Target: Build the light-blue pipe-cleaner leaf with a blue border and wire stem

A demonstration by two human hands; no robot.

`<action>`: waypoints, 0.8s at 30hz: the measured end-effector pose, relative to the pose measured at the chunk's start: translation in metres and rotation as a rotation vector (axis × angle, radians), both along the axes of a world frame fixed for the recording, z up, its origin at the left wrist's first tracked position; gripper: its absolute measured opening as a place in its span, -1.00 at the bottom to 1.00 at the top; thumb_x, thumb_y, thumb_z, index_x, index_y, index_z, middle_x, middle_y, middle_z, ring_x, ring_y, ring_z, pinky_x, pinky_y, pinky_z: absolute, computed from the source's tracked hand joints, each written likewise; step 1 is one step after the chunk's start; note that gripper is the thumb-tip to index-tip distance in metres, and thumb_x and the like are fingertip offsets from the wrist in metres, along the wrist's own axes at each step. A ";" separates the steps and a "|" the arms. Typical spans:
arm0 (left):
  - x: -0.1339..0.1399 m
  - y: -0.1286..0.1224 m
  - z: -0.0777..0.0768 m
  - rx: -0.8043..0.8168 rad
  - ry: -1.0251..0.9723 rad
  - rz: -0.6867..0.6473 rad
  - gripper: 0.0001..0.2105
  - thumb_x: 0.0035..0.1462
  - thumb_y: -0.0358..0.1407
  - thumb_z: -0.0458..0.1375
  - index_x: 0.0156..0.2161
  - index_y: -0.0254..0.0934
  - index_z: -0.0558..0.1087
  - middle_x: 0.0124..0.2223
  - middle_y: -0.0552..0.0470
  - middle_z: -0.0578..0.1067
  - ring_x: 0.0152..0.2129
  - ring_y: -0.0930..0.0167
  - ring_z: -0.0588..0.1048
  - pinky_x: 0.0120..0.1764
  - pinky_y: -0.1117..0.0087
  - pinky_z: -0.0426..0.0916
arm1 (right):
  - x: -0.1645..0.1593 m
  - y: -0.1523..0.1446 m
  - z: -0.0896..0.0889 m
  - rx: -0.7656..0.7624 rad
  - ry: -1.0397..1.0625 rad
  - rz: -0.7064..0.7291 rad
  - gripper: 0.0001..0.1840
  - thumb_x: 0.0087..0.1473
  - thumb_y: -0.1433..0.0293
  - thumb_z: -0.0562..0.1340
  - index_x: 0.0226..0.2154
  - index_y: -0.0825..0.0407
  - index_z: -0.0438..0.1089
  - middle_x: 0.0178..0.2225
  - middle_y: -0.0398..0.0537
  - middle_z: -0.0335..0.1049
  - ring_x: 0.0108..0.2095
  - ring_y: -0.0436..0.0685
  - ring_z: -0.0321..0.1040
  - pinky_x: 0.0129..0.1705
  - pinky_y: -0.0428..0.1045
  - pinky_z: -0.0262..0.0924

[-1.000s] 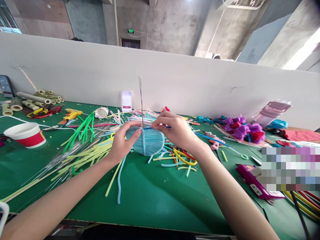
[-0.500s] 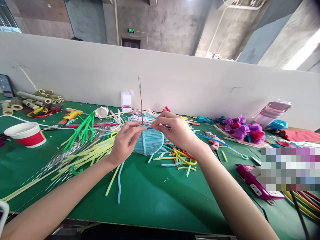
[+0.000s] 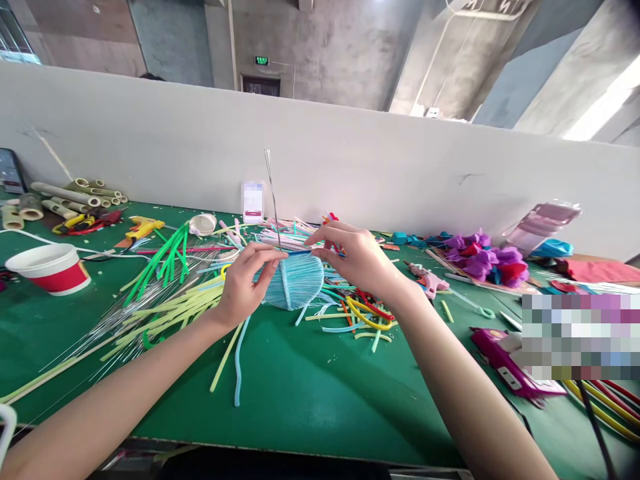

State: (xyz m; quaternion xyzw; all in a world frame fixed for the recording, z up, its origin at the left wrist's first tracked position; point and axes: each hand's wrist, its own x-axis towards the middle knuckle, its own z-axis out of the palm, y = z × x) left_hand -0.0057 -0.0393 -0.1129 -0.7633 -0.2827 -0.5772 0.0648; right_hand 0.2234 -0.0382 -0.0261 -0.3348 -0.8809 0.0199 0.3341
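My left hand (image 3: 246, 283) pinches the top of a light blue leaf-shaped piece (image 3: 300, 283), which looks made of fuzzy pipe cleaners laid side by side with a raised rib down it. From its top rises a thin bundle of wire stems (image 3: 274, 193), tilted slightly left. A darker blue pipe cleaner (image 3: 300, 253) runs along the top edge between my hands. My right hand (image 3: 357, 257) is curled at its right end, thumb and forefinger close around it; the exact contact is partly hidden.
Yellow-green pipe cleaners (image 3: 185, 310) and thin wires lie to the left, near a paper cup (image 3: 50, 270) and a yellow glue gun (image 3: 144, 228). On the right are a pink glue gun (image 3: 431, 280), purple flowers (image 3: 483, 257) and a magenta power strip (image 3: 515, 367). A white partition (image 3: 400, 167) stands behind.
The leaf-shaped piece and its wire stem have shifted slightly left, the stem leaning more. The blue length that stuck out right of my right hand no longer shows there. My right fingers have spread slightly.
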 end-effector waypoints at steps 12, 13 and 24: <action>-0.001 0.002 0.000 -0.011 -0.008 0.004 -0.82 0.31 -0.46 0.10 -0.09 -0.21 0.50 -0.16 -0.02 0.51 -0.18 0.38 0.52 -0.08 0.31 0.41 | 0.001 0.007 -0.008 0.055 -0.001 -0.042 -0.85 0.28 0.39 0.18 -0.15 0.01 0.46 -0.19 -0.05 0.56 -0.26 0.06 0.44 -0.22 -0.04 0.23; -0.002 0.002 0.001 -0.012 -0.009 0.007 -0.83 0.31 -0.46 0.10 -0.09 -0.21 0.50 -0.16 -0.02 0.51 -0.19 0.38 0.52 -0.08 0.31 0.41 | 0.002 0.008 -0.007 0.042 -0.003 -0.065 -0.85 0.26 0.38 0.20 -0.15 0.01 0.46 -0.21 -0.06 0.56 -0.28 0.06 0.44 -0.24 -0.04 0.23; -0.005 0.003 -0.001 -0.031 -0.012 0.018 -0.83 0.31 -0.44 0.10 -0.08 -0.20 0.49 -0.15 -0.02 0.51 -0.17 0.37 0.51 -0.06 0.29 0.40 | 0.014 0.012 -0.002 0.014 -0.016 -0.118 -0.84 0.21 0.43 0.20 -0.24 0.01 0.52 -0.22 -0.07 0.59 -0.25 0.10 0.48 -0.16 -0.01 0.26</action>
